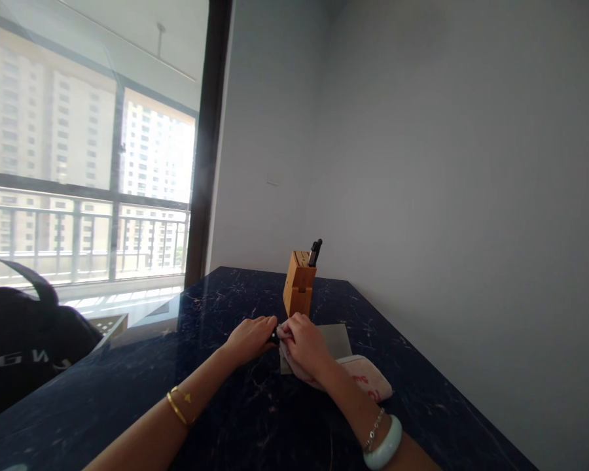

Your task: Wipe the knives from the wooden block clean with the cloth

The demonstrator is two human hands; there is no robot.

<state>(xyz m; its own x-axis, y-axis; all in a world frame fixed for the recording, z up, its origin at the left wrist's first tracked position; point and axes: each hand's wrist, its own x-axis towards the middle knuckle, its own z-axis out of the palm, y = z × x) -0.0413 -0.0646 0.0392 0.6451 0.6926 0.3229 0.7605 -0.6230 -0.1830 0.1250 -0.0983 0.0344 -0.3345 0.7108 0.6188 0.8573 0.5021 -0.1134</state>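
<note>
My left hand (252, 339) is closed around the black handle (275, 337) of a cleaver. Its broad, grey rectangular blade (338, 341) points to the right, low over the table. A pinkish-white cloth (368, 378) with red marks is bunched in my right hand (305, 343), whose fingers press it at the handle end of the blade. Part of the blade is hidden behind that hand and the cloth. Just beyond both hands stands a wooden knife block (299, 288), with black-handled tools (315, 252) upright in its right side.
The dark blue marbled table (216, 425) stretches away toward a grey wall (446, 196). A black bag (24, 347) is at the left, beside the table's edge. Behind it, a large window (93, 163) looks out on a railing and tall buildings.
</note>
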